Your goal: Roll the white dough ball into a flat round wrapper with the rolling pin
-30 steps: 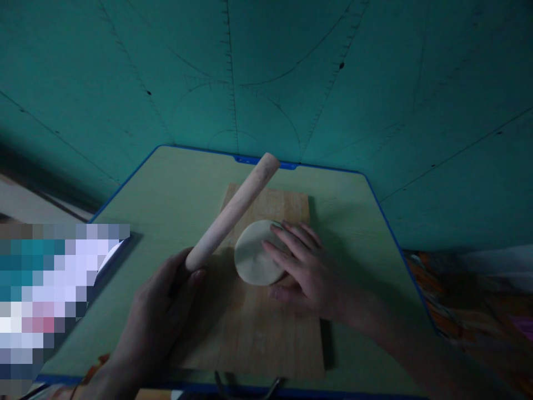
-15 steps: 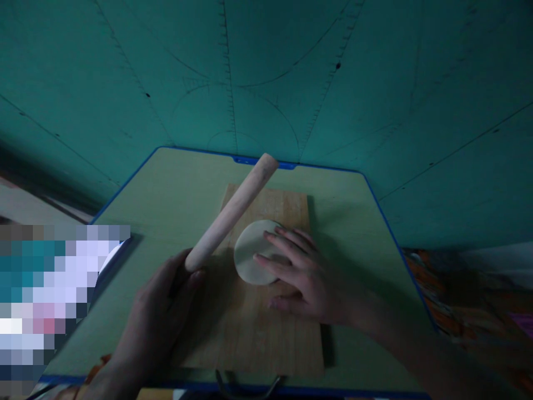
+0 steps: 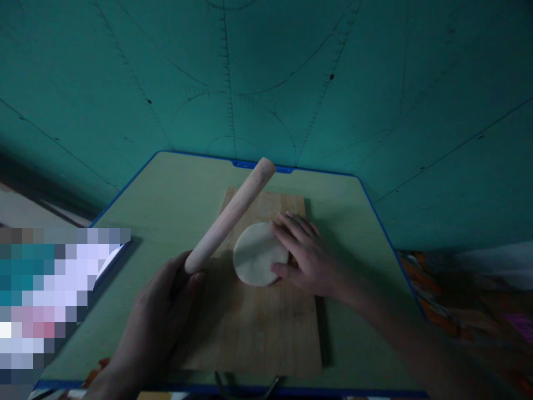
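My left hand is closed round the lower end of a pale wooden rolling pin. The pin slants up and away to the right, its far end free. A flat round sheet of dough lies on a wooden cutting board, just right of the pin. At the dough's right edge is my right hand, its thumb on top and its forefinger along the upper rim. Part of the dough's right edge is hidden by these fingers.
The board rests on a light green table with a blue rim. A dark green wall with drawn lines stands right behind it. A curved metal handle shows at the near edge. At lower left an area is pixelated.
My right hand has shifted from lying spread over the dough to its right edge, with the thumb now on the dough. My left hand and the rolling pin have stayed nearly still.
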Motion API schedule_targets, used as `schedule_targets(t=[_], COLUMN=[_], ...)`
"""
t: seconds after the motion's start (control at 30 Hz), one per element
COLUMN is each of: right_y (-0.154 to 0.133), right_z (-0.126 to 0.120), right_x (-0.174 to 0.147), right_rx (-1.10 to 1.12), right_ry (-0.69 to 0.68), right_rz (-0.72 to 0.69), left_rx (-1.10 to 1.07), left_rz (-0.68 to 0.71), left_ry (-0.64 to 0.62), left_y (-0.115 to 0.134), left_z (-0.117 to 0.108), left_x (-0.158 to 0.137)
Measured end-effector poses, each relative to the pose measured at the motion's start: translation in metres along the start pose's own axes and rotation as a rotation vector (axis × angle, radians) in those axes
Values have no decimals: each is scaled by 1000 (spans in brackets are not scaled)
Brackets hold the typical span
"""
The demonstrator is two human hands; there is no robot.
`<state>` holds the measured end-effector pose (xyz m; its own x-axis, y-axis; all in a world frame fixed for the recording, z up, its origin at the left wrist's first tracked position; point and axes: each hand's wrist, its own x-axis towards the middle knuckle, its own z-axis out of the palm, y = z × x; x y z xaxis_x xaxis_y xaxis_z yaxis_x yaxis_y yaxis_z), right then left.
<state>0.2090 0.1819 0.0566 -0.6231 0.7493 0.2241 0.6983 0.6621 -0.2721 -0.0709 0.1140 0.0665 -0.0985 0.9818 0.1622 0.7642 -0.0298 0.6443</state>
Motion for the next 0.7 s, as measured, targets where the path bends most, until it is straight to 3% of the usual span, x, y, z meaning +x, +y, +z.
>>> schedule_targets(t=[0.4,0.7], right_y=[5,19], right_z=[-1,-4], right_x=[21,18], right_rx=[14,58], right_ry=[-29,58], right_rz=[-28,-39], left_rx=[5,29], left_rz=[-23,2], left_ry=[12,29], left_y=[-3,-3], left_z=[2,2], left_x=[0,1])
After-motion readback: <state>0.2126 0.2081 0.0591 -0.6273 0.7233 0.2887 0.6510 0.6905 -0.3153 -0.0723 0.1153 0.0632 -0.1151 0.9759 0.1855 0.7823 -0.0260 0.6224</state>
